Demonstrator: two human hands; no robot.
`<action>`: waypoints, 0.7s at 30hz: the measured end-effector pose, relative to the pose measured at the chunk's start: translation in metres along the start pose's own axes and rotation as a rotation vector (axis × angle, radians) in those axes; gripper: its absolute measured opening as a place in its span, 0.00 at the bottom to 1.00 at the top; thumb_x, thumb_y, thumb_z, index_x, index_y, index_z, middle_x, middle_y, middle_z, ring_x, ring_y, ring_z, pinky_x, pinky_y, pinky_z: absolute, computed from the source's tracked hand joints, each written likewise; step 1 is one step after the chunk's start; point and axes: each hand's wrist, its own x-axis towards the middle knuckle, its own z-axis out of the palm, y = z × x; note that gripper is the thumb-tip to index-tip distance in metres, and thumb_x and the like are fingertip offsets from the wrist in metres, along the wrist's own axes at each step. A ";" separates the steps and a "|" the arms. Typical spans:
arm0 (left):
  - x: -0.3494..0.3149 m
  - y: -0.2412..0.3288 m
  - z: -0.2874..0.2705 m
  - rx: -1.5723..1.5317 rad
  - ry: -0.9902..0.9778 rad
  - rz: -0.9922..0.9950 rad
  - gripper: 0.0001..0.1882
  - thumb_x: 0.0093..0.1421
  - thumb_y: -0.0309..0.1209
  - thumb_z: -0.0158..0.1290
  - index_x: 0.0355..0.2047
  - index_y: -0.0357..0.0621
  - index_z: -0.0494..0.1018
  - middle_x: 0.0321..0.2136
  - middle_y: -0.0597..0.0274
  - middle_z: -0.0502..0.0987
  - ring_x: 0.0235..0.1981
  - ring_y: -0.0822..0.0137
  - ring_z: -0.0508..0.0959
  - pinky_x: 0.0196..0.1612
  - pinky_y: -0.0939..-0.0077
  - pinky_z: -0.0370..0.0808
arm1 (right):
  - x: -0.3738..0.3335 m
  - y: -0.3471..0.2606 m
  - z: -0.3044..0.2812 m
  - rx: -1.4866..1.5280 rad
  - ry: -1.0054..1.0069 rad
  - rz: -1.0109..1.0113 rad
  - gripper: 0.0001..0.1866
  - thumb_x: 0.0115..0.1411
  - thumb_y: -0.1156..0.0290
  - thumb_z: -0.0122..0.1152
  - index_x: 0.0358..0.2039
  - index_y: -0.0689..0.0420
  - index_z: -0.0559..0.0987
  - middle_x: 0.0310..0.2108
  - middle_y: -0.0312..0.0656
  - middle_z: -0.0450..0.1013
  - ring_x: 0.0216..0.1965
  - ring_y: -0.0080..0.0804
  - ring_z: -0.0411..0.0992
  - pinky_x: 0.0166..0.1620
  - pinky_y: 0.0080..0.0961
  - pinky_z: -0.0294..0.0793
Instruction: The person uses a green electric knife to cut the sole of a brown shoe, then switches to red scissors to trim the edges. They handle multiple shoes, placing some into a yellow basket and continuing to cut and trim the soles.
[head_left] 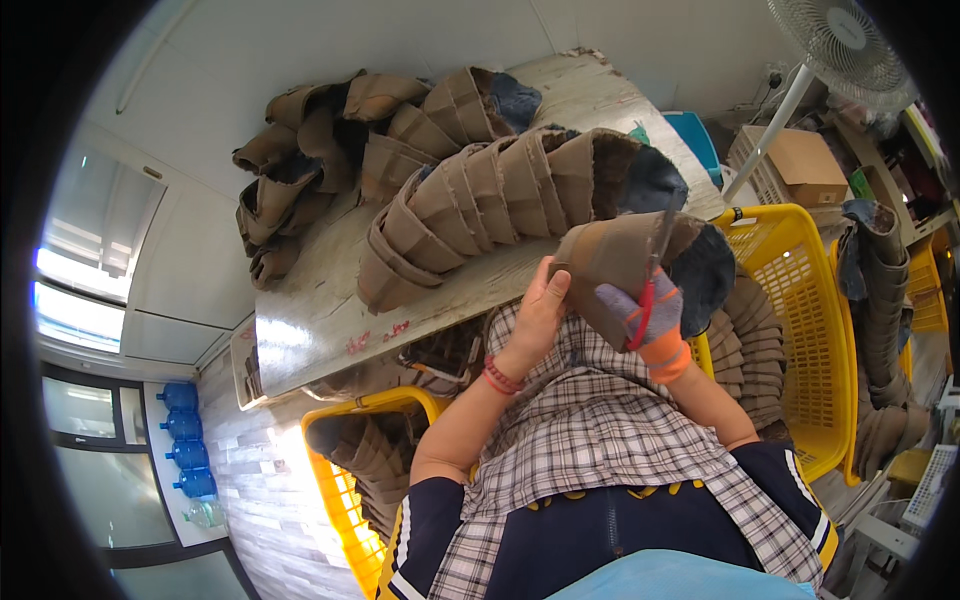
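Note:
A brown shoe upper with dark blue fleecy lining is held up in front of my apron. My bare left hand grips its left edge, thumb on the outer face and the other fingers mostly hidden. On my right hand is a grey-purple and orange glove; its fingers are closed around red-handled scissors. The dark blades point upward along the right part of the upper. Just beyond, a long row of nested brown uppers lies on the worn table.
More brown uppers are heaped at the table's far left. Yellow baskets holding nested uppers stand at right and lower left. A white fan and a cardboard box are at far right. Blue water bottles line the left wall.

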 end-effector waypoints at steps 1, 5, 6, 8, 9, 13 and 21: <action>0.014 0.005 -0.018 0.415 -0.108 0.082 0.20 0.65 0.39 0.48 0.51 0.39 0.66 0.47 0.61 0.71 0.49 0.71 0.69 0.55 0.74 0.63 | 0.005 0.004 -0.011 0.048 0.044 0.024 0.21 0.51 0.75 0.67 0.46 0.62 0.72 0.40 0.41 0.76 0.40 0.26 0.74 0.42 0.22 0.73; 0.081 0.091 -0.032 1.492 0.194 0.924 0.11 0.56 0.34 0.55 0.37 0.43 0.73 0.45 0.50 0.73 0.48 0.51 0.71 0.52 0.62 0.64 | 0.052 0.013 -0.036 -0.134 0.288 -0.013 0.21 0.50 0.73 0.67 0.44 0.62 0.73 0.36 0.40 0.76 0.36 0.25 0.74 0.39 0.22 0.73; 0.103 0.112 -0.047 1.694 0.256 0.973 0.13 0.57 0.38 0.54 0.39 0.46 0.74 0.46 0.52 0.73 0.49 0.52 0.70 0.54 0.60 0.62 | 0.070 0.033 -0.036 -0.153 0.271 0.021 0.21 0.50 0.73 0.68 0.44 0.62 0.73 0.35 0.40 0.76 0.34 0.25 0.73 0.38 0.22 0.73; 0.149 0.132 -0.095 2.051 0.388 0.825 0.23 0.57 0.53 0.49 0.47 0.53 0.73 0.49 0.55 0.73 0.51 0.52 0.70 0.55 0.58 0.62 | 0.103 0.085 -0.039 -0.191 0.243 0.086 0.21 0.49 0.72 0.68 0.43 0.62 0.73 0.32 0.39 0.76 0.32 0.24 0.73 0.35 0.22 0.73; 0.162 0.143 -0.109 1.897 0.270 0.428 0.24 0.58 0.52 0.48 0.47 0.51 0.74 0.48 0.55 0.74 0.51 0.54 0.71 0.54 0.62 0.64 | 0.111 0.059 -0.023 -0.341 0.139 0.049 0.21 0.47 0.71 0.70 0.41 0.62 0.73 0.29 0.39 0.76 0.28 0.23 0.72 0.31 0.23 0.72; 0.174 0.159 -0.099 1.645 -0.022 -0.083 0.26 0.59 0.52 0.46 0.45 0.46 0.75 0.44 0.56 0.77 0.47 0.58 0.74 0.50 0.70 0.68 | 0.145 0.064 0.000 0.205 -0.370 0.057 0.25 0.46 0.69 0.70 0.45 0.62 0.74 0.37 0.38 0.75 0.37 0.26 0.72 0.41 0.25 0.73; 0.167 0.149 -0.121 1.593 0.088 0.084 0.21 0.58 0.50 0.49 0.41 0.49 0.77 0.39 0.60 0.79 0.44 0.61 0.77 0.47 0.71 0.70 | 0.136 0.156 0.056 0.345 -0.028 0.175 0.21 0.53 0.69 0.64 0.47 0.63 0.73 0.41 0.40 0.74 0.40 0.28 0.71 0.43 0.24 0.71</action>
